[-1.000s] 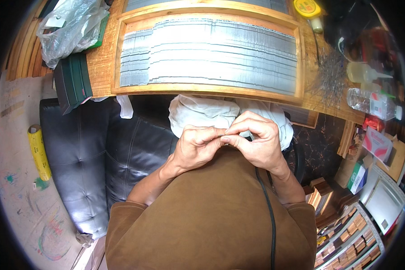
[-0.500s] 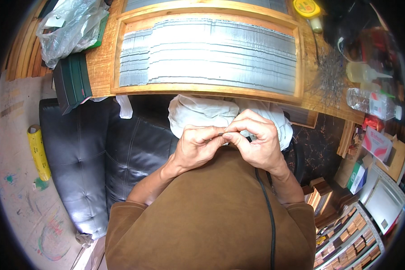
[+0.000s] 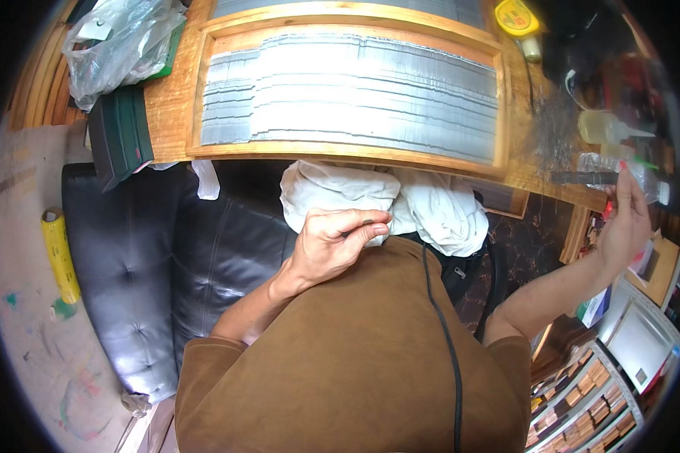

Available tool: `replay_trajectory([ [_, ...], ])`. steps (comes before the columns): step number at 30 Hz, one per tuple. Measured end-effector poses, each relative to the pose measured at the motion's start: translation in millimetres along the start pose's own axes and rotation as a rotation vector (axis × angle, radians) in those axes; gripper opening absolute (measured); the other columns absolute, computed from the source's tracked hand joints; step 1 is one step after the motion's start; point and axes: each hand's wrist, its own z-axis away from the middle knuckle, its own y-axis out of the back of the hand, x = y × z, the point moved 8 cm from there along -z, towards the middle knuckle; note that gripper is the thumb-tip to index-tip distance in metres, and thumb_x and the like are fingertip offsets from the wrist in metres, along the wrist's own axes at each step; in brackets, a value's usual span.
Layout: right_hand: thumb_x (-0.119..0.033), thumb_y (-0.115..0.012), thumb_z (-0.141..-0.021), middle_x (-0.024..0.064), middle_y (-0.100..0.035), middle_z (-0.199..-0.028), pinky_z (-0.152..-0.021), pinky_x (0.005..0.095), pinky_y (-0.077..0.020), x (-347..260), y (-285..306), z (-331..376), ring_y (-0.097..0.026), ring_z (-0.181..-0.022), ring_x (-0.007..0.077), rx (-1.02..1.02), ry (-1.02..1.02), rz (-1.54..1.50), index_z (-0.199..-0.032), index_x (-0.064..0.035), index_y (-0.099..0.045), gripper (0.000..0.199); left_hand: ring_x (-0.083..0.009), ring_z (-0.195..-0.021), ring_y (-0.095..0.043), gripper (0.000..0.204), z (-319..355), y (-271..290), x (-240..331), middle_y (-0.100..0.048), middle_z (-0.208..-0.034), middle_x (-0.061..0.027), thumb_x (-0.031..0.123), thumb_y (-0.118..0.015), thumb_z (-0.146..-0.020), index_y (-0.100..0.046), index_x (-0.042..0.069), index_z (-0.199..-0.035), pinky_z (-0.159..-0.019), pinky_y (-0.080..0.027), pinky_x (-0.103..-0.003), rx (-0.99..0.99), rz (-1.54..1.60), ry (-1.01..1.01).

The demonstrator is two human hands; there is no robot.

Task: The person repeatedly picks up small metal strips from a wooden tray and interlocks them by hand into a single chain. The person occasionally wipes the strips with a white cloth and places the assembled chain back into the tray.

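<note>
In front of my body, my left hand [image 3: 336,238] is closed in a pinch, thumb against forefinger. A tiny dark piece [image 3: 369,220] shows between those fingertips, too small to name. Far out to the right, my right hand [image 3: 629,208] reaches to the table's right end. Its fingertips pinch the end of a dark flat strip [image 3: 584,178] that points left over the table edge. Beside that strip lie a heap of thin metal pins or wires [image 3: 555,132] and a clear plastic bottle [image 3: 642,178], partly covered by the hand.
Ahead, a wooden tray [image 3: 340,156] holds rows of thin grey strips. A yellow tape measure [image 3: 515,18] and a squeeze bottle [image 3: 604,127] are at the right. White cloth [image 3: 340,192] lies under the table edge. A black padded seat [image 3: 128,257] and yellow roll [image 3: 59,257] stand left.
My right hand has left my left hand and swung out to the right, where it now pinches the dark strip. My left hand has stayed nearly in place.
</note>
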Motion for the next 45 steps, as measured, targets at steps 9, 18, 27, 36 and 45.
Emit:
replay_trajectory([
  [9, 0.002, -0.074, -0.093, 0.0079, -0.069, -0.092, -0.075, 0.0245, -0.0497, -67.3, -58.8, 72.2, -0.062, -0.083, 0.0111, -0.462, 0.276, -0.025, -0.102, 0.0050, -0.072, 0.009, -0.0184, -0.092, -0.078, 0.019, -2.1, 0.3, 2.2, -0.080, -0.102, -0.0157, -0.006, -0.074, -0.092, -0.078, -0.005, -0.110, -0.083, -0.063, -0.028, -0.002, -0.001, 0.000],
  [18, 0.006, -0.078, -0.082, 0.0118, -0.071, -0.087, -0.066, 0.0307, -0.0547, -73.5, -204.0, 225.6, -0.070, -0.076, 0.0211, -1.008, 0.137, -0.325, -0.090, 0.0026, -0.075, 0.009, -0.0233, -0.082, -0.079, 0.020, -2.7, -3.6, 10.0, -0.079, -0.095, -0.0175, -0.003, -0.077, -0.089, -0.077, -0.005, -0.109, -0.073, -0.062, -0.030, -0.040, -0.029, -0.011],
  [27, 0.006, -0.083, -0.079, 0.0105, -0.071, -0.086, -0.068, 0.0287, -0.0541, -75.9, -204.1, 233.6, -0.069, -0.076, 0.0189, -0.961, 0.190, -0.383, -0.092, 0.0016, -0.076, 0.015, -0.0254, -0.077, -0.078, 0.023, -5.9, -2.1, 16.1, -0.078, -0.091, -0.0167, -0.004, -0.075, -0.088, -0.077, -0.002, -0.110, -0.067, -0.059, -0.030, -0.108, -0.104, -0.016],
  [36, 0.006, -0.084, -0.079, 0.0093, -0.071, -0.086, -0.069, 0.0279, -0.0543, -74.0, -205.3, 235.7, -0.069, -0.076, 0.0177, -0.983, 0.177, -0.390, -0.093, 0.0000, -0.077, 0.017, -0.0246, -0.072, -0.076, 0.022, -4.0, -3.5, 19.0, -0.077, -0.087, -0.0168, -0.005, -0.075, -0.087, -0.077, -0.002, -0.108, -0.063, -0.057, -0.031, -0.100, -0.124, -0.069],
  [45, 0.006, -0.083, -0.078, 0.0092, -0.072, -0.085, -0.070, 0.0279, -0.0545, -70.5, -206.2, 236.5, -0.070, -0.077, 0.0175, -0.993, 0.154, -0.405, -0.091, -0.0003, -0.076, 0.015, -0.0243, -0.071, -0.076, 0.020, -1.0, -4.0, 13.8, -0.076, -0.085, -0.0172, -0.003, -0.076, -0.086, -0.077, -0.002, -0.107, -0.062, -0.056, -0.031, -0.096, -0.132, -0.044],
])
